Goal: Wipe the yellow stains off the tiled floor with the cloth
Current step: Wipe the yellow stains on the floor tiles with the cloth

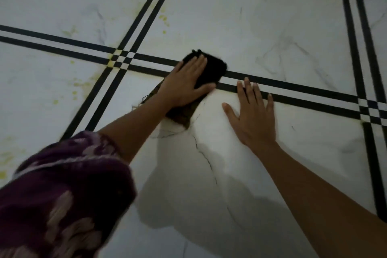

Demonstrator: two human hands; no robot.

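A dark cloth point(213, 69) lies on the white marbled tile floor point(282, 27), across a double black stripe point(293, 88). My left hand point(186, 84) presses flat on the cloth with fingers spread, and part of the cloth shows below the wrist. To the right, my right hand point(253, 115) rests palm-down on the bare tile, fingers apart, holding nothing. Yellow stains show at the stripe crossing point(113, 58), above it on the far tile point(164, 20), on the left tile point(79, 86) and at the lower left point(6, 159).
Black double stripes cross at left centre point(123, 59) and at the right point(370, 111). A purple patterned sleeve point(62, 195) fills the lower left. Dark vein lines point(205, 159) run through the near tile.
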